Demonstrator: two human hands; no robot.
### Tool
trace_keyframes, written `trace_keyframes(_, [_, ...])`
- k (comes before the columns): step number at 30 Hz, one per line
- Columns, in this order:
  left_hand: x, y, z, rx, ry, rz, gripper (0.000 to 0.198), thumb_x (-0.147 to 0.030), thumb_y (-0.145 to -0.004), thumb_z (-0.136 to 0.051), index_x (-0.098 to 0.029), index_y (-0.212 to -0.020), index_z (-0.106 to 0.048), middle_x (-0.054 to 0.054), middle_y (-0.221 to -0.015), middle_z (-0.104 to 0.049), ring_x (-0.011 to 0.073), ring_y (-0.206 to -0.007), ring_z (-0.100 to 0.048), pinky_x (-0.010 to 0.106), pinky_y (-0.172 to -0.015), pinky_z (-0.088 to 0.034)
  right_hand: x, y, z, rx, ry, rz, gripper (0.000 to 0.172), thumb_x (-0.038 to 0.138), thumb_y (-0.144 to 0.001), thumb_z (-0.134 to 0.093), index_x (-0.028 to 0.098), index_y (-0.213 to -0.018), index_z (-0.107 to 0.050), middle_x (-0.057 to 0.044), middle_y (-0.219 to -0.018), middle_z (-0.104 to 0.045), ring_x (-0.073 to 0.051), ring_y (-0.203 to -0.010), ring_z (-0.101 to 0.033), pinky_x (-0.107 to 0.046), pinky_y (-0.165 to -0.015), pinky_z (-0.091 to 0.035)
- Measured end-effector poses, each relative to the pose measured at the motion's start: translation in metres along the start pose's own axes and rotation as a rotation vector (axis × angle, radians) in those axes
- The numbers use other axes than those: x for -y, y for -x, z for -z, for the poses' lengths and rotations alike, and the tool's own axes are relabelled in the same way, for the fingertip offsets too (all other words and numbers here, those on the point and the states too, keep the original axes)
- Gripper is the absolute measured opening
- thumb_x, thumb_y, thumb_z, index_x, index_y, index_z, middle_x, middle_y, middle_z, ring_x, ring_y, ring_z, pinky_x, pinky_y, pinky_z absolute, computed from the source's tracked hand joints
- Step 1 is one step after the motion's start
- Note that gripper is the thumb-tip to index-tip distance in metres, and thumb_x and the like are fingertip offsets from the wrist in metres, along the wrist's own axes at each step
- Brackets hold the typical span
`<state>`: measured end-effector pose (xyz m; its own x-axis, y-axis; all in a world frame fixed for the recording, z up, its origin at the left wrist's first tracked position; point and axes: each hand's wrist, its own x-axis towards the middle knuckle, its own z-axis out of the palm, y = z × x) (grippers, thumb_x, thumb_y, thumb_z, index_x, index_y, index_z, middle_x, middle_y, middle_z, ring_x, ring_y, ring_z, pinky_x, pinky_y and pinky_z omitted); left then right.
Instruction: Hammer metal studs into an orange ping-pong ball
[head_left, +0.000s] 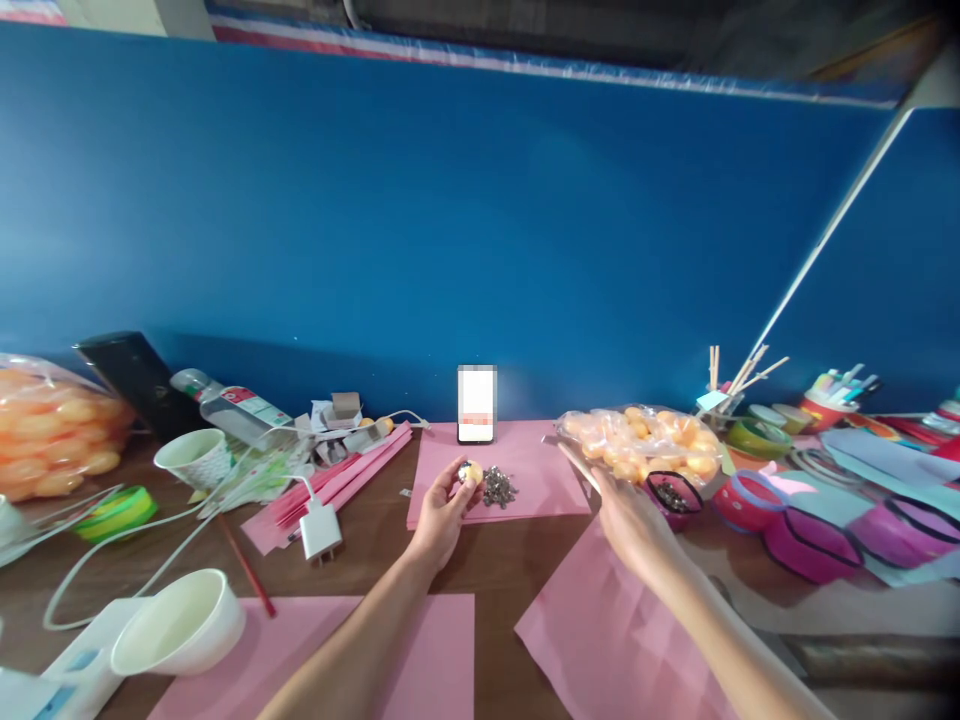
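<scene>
My left hand [442, 508] pinches a small yellow-orange ball [471, 471] over a pink paper sheet [536, 450], right beside a little heap of small metal pieces [499, 487]. My right hand [628, 515] reaches toward a clear plastic bag of orange balls [645, 442]; its fingers point away and touch the bag's near edge, beside a pink-rimmed cup of dark bits [673, 495]. A phone [477, 404] stands upright against the blue wall just behind the pink sheet.
At the left lie another bag of orange balls [52, 425], paper cups [193, 458], a white bowl [178, 622], a charger with cable [320, 530], a bottle [236, 408] and pink strips [337, 485]. Coloured tape rolls and bowls [814, 540] crowd the right. More pink sheets [600, 630] lie near me.
</scene>
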<state>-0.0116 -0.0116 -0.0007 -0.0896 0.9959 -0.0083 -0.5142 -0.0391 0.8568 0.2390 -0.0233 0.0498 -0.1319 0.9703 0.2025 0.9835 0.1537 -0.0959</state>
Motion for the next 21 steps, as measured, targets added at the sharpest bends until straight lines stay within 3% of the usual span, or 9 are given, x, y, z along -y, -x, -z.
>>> trace_keyframes(3, [0.003, -0.001, 0.002, -0.005, -0.051, -0.036, 0.059, -0.028, -0.068, -0.069, -0.021, -0.123, -0.048, 0.008, -0.104, -0.062, 0.0134, -0.081, -0.062, 0.031, -0.082, -0.047, 0.01, 0.007, 0.015, -0.036, -0.282, 0.057, 0.038, 0.011, -0.083, -0.034, 0.015, -0.12, -0.044, -0.012, -0.102, -0.062, -0.02, -0.087, -0.06, -0.029, -0.072, -0.045])
trace_keyframes(7, [0.006, -0.004, 0.005, -0.018, -0.086, -0.027, 0.057, -0.029, -0.066, -0.07, -0.019, -0.119, -0.051, 0.009, -0.107, -0.061, 0.0147, -0.082, -0.062, 0.031, -0.081, -0.048, 0.036, 0.025, 0.045, 0.181, -0.546, 0.15, 0.034, 0.032, -0.09, -0.032, 0.025, -0.12, -0.047, -0.001, -0.077, -0.066, -0.015, -0.06, -0.06, -0.025, -0.055, -0.045])
trace_keyframes(11, [0.008, -0.005, 0.005, 0.002, -0.061, -0.039, 0.055, -0.027, -0.066, -0.071, -0.017, -0.116, -0.053, 0.008, -0.104, -0.062, 0.0152, -0.083, -0.062, 0.033, -0.083, -0.047, 0.056, 0.035, 0.064, 0.166, -0.553, 0.212, 0.033, 0.029, -0.091, -0.032, 0.025, -0.118, -0.05, -0.003, -0.087, -0.067, -0.015, -0.07, -0.062, -0.024, -0.061, -0.045])
trace_keyframes(21, [0.006, -0.004, 0.004, -0.008, -0.061, -0.027, 0.055, -0.028, -0.063, -0.072, -0.017, -0.115, -0.056, 0.009, -0.104, -0.063, 0.0159, -0.083, -0.063, 0.033, -0.083, -0.047, 0.062, 0.032, 0.059, 0.113, -0.523, 0.22, 0.034, 0.024, -0.09, -0.032, 0.022, -0.118, -0.051, -0.005, -0.085, -0.067, -0.016, -0.073, -0.063, -0.025, -0.063, -0.045])
